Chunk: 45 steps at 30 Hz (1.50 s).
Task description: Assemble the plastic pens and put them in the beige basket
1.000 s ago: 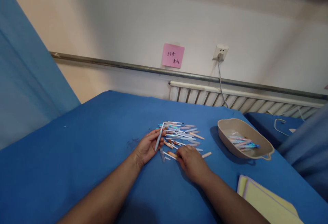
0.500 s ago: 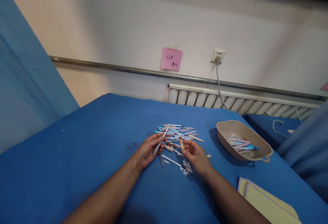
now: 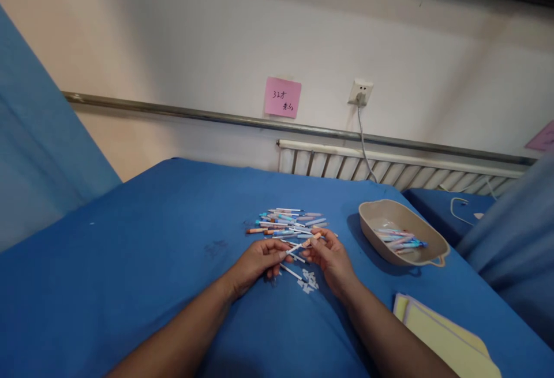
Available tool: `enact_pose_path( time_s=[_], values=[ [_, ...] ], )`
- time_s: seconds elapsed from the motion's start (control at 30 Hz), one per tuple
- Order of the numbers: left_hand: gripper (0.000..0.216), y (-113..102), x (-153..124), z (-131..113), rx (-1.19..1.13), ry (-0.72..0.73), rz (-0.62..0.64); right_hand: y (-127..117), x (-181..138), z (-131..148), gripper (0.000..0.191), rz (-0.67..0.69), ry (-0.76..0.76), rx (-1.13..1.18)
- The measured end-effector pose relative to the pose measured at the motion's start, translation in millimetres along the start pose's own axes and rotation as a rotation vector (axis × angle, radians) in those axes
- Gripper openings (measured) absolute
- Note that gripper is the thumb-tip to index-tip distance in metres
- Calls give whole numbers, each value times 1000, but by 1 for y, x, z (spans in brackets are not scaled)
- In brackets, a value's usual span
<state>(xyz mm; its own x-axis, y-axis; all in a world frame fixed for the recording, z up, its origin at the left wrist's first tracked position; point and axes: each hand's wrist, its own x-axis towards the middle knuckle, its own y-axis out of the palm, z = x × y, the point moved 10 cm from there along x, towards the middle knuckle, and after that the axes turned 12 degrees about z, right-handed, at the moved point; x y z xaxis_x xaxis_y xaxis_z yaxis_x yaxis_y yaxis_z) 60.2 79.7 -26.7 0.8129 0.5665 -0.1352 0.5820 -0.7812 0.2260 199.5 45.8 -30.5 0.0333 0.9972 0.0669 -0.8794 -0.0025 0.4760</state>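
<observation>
Closer together than half a second ago, the left hand pinches one end of a thin white rod, whose other end meets an orange pen piece clasped in the right hand. Beyond both, a heap of pens lies on the blue sheet; white scraps lie on the near side. Farther right stand a tan basin containing more pens and, nearer, yellow cloths.

L grip & R grip bare, w/ bare forearms.
</observation>
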Motion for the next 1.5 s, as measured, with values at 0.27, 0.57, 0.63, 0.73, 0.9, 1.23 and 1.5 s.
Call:
enact_pose_path(
  time_s=[0.27,0.57,0.63,0.73,0.9,1.23,1.5],
  values=[
    [26,4,-1,-3,81,4,-14,12,0,5,33,78,-32,-117],
    [27,10,-2,-2,137,-7,34,29,-5,0,27,159,17,-253],
    [26,10,-3,-2,165,1,28,29,-6,-1,26,178,33,-285],
    [27,11,-4,-4,232,11,0,27,-5,-2,26,193,52,-345],
    [37,14,-5,-12,300,30,-25,25,-4,-2,31,162,33,-288],
    [34,-2,-5,-6,272,-8,-87,15,-2,-2,31,101,3,-350],
    [37,-4,-7,-10,201,12,-142,19,-2,3,29,142,-12,-402]
  ],
)
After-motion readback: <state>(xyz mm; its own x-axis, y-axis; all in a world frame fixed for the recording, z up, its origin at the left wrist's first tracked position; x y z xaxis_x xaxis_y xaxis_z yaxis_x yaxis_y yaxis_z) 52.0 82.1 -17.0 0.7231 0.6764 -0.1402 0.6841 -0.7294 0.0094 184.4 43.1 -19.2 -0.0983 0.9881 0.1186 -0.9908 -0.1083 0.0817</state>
